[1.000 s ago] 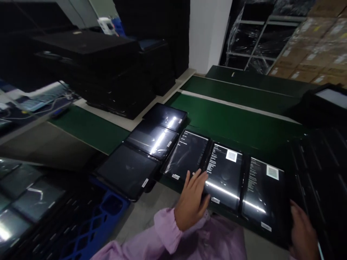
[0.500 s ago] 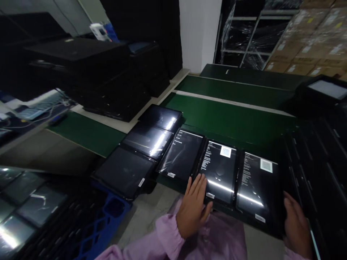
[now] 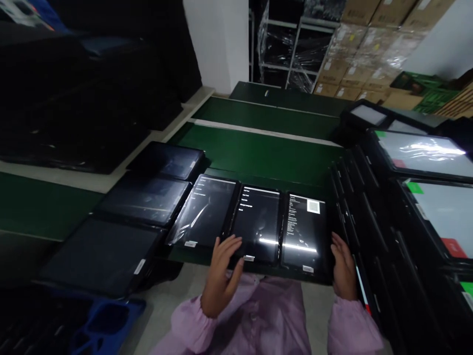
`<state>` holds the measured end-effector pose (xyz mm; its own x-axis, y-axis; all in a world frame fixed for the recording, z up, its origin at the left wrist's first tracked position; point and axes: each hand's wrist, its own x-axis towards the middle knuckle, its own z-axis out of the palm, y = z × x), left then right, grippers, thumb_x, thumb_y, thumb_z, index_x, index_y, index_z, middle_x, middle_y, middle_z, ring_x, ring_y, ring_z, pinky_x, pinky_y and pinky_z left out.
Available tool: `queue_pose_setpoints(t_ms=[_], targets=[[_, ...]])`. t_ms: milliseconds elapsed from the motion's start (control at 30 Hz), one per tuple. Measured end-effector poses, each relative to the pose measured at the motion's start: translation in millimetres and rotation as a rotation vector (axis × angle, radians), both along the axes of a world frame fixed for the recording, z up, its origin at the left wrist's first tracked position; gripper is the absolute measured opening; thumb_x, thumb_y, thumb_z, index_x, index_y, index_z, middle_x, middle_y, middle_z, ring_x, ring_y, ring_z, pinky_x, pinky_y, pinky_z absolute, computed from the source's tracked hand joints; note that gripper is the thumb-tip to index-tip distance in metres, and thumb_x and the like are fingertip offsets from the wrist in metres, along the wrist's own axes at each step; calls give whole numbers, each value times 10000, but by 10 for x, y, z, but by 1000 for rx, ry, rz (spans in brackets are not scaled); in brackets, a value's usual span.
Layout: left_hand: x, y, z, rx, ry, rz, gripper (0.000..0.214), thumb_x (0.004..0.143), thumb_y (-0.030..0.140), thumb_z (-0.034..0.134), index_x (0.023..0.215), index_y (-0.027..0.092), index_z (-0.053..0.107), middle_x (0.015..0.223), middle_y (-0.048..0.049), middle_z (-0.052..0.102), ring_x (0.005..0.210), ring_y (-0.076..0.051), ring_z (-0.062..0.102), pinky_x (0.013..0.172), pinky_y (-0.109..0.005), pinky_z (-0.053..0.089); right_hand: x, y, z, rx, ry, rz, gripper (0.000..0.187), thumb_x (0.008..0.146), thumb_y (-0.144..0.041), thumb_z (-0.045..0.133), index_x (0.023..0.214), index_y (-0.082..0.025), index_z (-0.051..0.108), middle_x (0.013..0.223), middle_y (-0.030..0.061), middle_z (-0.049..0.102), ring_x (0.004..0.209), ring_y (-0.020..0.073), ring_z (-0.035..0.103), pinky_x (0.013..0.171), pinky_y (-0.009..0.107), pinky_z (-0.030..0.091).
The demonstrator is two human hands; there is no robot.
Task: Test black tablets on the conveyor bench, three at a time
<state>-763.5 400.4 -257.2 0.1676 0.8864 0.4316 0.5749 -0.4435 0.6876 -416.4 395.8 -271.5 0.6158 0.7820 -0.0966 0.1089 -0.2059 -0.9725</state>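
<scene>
Three tablets with lit dark screens lie side by side in front of me. The left tablet (image 3: 205, 212) and the middle tablet (image 3: 256, 222) show a short text menu. On the right tablet (image 3: 305, 229) are lines of text and a square code. My left hand (image 3: 223, 276) is open, fingers stretched out over the lower edges between the left and middle tablets, thumb apart. My right hand (image 3: 343, 268) rests beside the right tablet's right edge, fingers extended and holding nothing visible; whether it touches the edge I cannot tell.
Stacks of dark-screened tablets (image 3: 99, 251) stand at left above a blue plastic crate (image 3: 111, 320). Close on the right are tall tablet stacks (image 3: 436, 153), some with coloured stickers. A green work surface (image 3: 251, 145) stretches behind, with wrapped cartons (image 3: 354, 64) beyond.
My view has turned to the right. The middle tablet's screen has switched from text with a square code to a short menu. Both hands stay near the tablets' lower and right edges.
</scene>
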Motion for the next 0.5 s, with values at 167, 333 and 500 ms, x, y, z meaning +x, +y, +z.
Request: queue_pose_setpoints(t_ms=[167, 333, 500], targets=[[-140, 17, -61, 18, -49, 122, 417, 1013, 164, 557, 1416, 268, 533, 1389, -84, 647, 1384, -258, 565, 1291, -635, 262, 32, -12, -25, 14, 23, 7, 570, 835, -543, 660, 1310, -230, 689, 1406, 88, 633, 1368, 330, 519, 1178, 481, 365], [-107, -32, -96, -1, -49, 127, 390, 1020, 185, 554, 1399, 276, 538, 1383, -81, 653, 1376, -262, 575, 1285, -647, 274, 55, -3, -70, 35, 17, 37, 599, 824, -521, 704, 1342, -225, 656, 1435, 100, 611, 1366, 328, 519, 1164, 482, 384], [-1, -22, -25, -19, 25, 54, 441, 1031, 198, 518, 1463, 276, 478, 1415, -92, 637, 1416, -267, 541, 1284, -643, 276, 49, -4, -56, 21, 19, 110, 759, 763, -546, 829, 1406, -223, 588, 1435, 120, 601, 1350, 331, 530, 1159, 487, 394]])
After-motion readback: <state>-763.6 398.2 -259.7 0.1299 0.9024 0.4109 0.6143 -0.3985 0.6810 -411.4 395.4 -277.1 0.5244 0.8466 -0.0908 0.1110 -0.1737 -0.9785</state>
